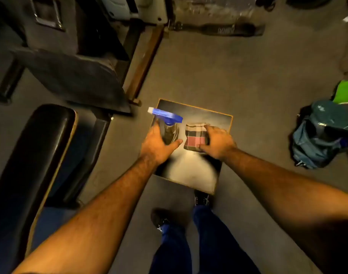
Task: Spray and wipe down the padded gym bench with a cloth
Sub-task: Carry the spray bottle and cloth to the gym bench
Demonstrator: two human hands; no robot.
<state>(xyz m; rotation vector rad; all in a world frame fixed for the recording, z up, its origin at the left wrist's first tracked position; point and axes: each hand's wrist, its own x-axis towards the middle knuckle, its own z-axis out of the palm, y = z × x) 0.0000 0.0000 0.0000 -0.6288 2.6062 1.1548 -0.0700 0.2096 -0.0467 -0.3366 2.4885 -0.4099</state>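
Blue-capped spray bottle (170, 127) in left hand (157, 144) | right hand (218, 142) on cloth (195, 137)

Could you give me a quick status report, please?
Left hand around spray bottle. Right hand on folded cloth. Bench untouched, path clear.

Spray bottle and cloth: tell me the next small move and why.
Probably close both hands and lift. The left hand is around the spray bottle, and the right hand is on the folded cloth; both still sit on the low stand, away from the padded bench.
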